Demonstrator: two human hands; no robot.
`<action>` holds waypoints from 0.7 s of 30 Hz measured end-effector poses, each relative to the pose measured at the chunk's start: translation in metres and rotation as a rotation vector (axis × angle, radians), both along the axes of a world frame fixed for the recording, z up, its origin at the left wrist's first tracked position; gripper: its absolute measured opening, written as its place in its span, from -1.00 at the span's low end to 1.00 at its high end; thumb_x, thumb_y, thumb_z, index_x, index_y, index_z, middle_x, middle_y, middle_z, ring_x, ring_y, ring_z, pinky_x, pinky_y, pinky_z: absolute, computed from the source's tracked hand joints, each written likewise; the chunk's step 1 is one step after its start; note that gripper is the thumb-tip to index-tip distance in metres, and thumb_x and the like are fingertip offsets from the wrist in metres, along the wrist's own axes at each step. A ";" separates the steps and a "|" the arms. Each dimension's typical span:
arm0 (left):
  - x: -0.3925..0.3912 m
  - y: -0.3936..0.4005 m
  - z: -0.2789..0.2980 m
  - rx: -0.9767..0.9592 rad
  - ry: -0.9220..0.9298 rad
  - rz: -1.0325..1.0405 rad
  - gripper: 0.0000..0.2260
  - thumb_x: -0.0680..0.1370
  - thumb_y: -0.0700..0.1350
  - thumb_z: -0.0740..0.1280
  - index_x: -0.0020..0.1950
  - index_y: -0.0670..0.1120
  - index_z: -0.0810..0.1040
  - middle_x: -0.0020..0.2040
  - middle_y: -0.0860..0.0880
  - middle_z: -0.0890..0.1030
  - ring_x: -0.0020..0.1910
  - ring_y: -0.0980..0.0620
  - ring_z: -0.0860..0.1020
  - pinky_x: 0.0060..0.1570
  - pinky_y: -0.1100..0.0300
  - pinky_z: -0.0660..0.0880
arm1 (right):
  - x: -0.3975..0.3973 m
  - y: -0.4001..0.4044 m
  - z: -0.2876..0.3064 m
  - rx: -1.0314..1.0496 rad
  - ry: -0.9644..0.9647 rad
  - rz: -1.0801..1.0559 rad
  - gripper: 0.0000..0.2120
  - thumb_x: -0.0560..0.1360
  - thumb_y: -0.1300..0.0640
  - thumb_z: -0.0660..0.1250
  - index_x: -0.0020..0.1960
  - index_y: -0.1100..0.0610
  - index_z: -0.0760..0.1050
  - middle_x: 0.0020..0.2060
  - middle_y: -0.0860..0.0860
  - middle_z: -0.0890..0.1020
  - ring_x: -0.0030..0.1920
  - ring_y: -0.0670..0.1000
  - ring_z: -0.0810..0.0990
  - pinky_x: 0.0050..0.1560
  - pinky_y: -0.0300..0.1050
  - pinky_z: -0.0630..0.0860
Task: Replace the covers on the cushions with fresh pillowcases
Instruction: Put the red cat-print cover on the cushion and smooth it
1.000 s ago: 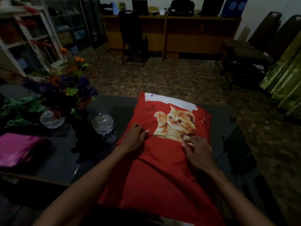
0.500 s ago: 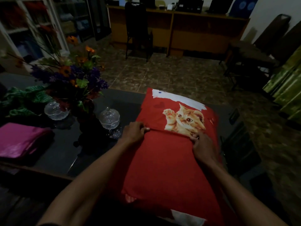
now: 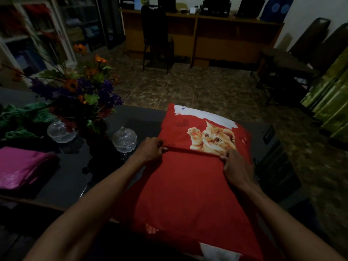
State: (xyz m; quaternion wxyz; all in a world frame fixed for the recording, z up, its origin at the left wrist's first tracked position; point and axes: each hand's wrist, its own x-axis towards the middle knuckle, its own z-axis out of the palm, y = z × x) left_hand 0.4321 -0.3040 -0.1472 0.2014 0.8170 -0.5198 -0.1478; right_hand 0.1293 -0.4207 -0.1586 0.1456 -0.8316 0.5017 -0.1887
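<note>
A red cushion (image 3: 190, 189) with a printed orange kitten (image 3: 211, 139) lies on the dark glossy table (image 3: 71, 178), its far end toward the tiled floor (image 3: 197, 91) and its near end at the person's body. Across its upper face runs the folded edge of the plain red pillowcase (image 3: 188, 150), which covers the near part of the cushion and meets the kitten picture at its lower border. The left hand (image 3: 149, 150) has its fingers curled round that edge at the cushion's left side, and the right hand (image 3: 235, 166) pinches the same edge at the right side, just below the kitten. Left of the cushion stand two lidded glass dishes (image 3: 124, 139), one on each side of a dark vase of orange and purple flowers (image 3: 81, 91). A folded magenta cloth (image 3: 22, 166) lies at the table's left end. Beyond the floor stand a wooden desk (image 3: 216, 38) and a black chair (image 3: 156, 34).
</note>
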 end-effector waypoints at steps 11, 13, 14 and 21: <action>-0.012 -0.017 -0.024 -0.128 0.134 -0.055 -0.70 0.53 -0.01 0.44 0.25 -0.01 0.62 0.18 0.01 0.64 0.15 0.03 0.59 0.22 0.16 0.50 | -0.006 -0.020 -0.010 0.134 -0.170 -0.013 -0.74 0.52 -0.09 0.44 0.16 -0.03 0.61 0.08 -0.06 0.51 0.10 0.01 0.52 0.13 -0.03 0.48; -0.020 -0.019 -0.027 -0.151 0.065 -0.088 -0.74 0.51 -0.02 0.47 0.17 -0.04 0.68 0.15 0.00 0.68 0.12 0.02 0.62 0.16 0.20 0.51 | 0.000 -0.017 -0.017 0.103 -0.146 0.049 -0.79 0.49 -0.05 0.49 0.11 -0.06 0.66 0.07 -0.06 0.54 0.08 0.01 0.50 0.15 0.03 0.51; -0.024 -0.020 -0.028 -0.177 0.030 -0.067 -0.83 0.50 -0.04 0.48 0.06 -0.04 0.71 0.03 -0.01 0.71 0.02 -0.01 0.65 0.02 0.17 0.54 | 0.004 -0.017 -0.020 0.073 -0.176 0.056 -0.87 0.48 -0.01 0.50 0.01 -0.05 0.67 0.01 -0.06 0.58 0.03 0.01 0.53 0.10 0.04 0.53; -0.016 -0.008 -0.014 -0.288 -0.083 -0.086 -0.80 0.53 -0.07 0.42 -0.25 -0.09 0.54 -0.28 -0.06 0.64 -0.33 -0.05 0.58 -0.34 0.06 0.45 | 0.001 -0.004 -0.021 0.006 -0.132 0.107 -0.87 0.55 0.03 0.41 -0.17 -0.05 0.52 -0.17 -0.07 0.62 -0.08 0.04 0.60 -0.01 0.02 0.50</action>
